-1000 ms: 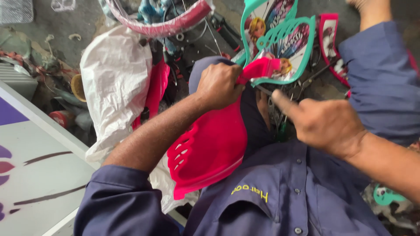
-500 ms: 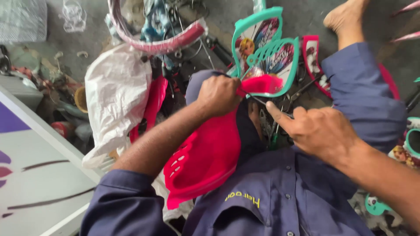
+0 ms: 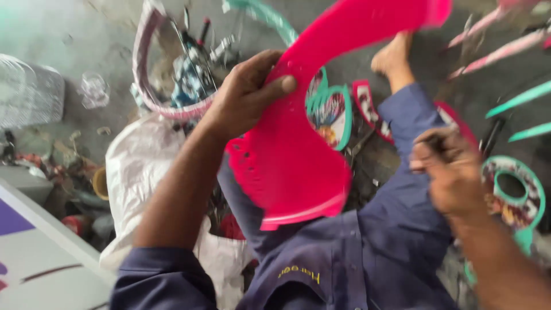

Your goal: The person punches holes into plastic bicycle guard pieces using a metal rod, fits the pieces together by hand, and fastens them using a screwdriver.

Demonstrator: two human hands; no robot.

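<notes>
My left hand [image 3: 247, 95] grips the edge of a large curved pink plastic panel [image 3: 298, 166] with slots along one side and holds it raised over my blue-trousered lap [image 3: 356, 258]. The panel's top end reaches past the upper edge of the view. My right hand [image 3: 453, 178] is off to the right, apart from the panel. It is blurred, with fingers curled around what looks like a small dark tool [image 3: 439, 140]. My bare foot [image 3: 396, 57] rests on the ground beyond the panel.
A white plastic bag [image 3: 143, 166] lies to the left, with a pink-rimmed wheel [image 3: 143, 74] and metal parts behind it. Teal-framed picture panels lie behind the pink panel [image 3: 336, 115] and at the right [image 3: 516, 195]. Teal and pink strips [image 3: 516, 97] sit far right; a white board [image 3: 34, 258] lower left.
My left hand has lifted the pink panel up off my lap and tilted it upright. My right hand has pulled away to the right. The view has swung up.
</notes>
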